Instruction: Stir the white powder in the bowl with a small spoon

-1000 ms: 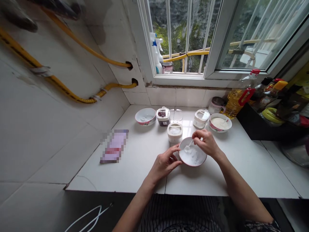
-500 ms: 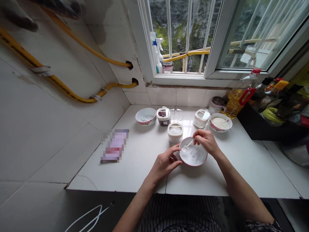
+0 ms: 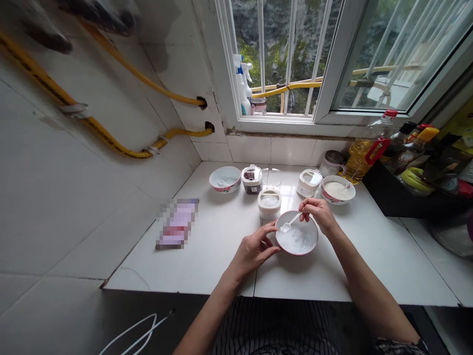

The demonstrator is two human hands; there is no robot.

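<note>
On the white counter stands a white bowl (image 3: 303,249) with a thin reddish rim and a white substance spread over its inside. My left hand (image 3: 254,249) grips the bowl's left side, thumb low and fingers near the rim. Pinched in my right hand (image 3: 318,214) is a small white spoon (image 3: 286,227), its scoop over the bowl's upper left part. Just behind the bowl is an open seasoning jar (image 3: 269,203) with white contents; its clear lid is raised.
Behind stand a flowered bowl (image 3: 225,180), a jar with dark contents (image 3: 252,180), a clear-lidded jar (image 3: 309,183) and a bowl of pale grains or powder (image 3: 338,190). An oil bottle (image 3: 364,153) and a black bottle box (image 3: 402,197) are at right. A blurred purple item (image 3: 179,224) lies left.
The spoon has shifted slightly within the bowl, and its scoop now shows more clearly. My left hand keeps its hold on the bowl. The whole view has shifted a little.
</note>
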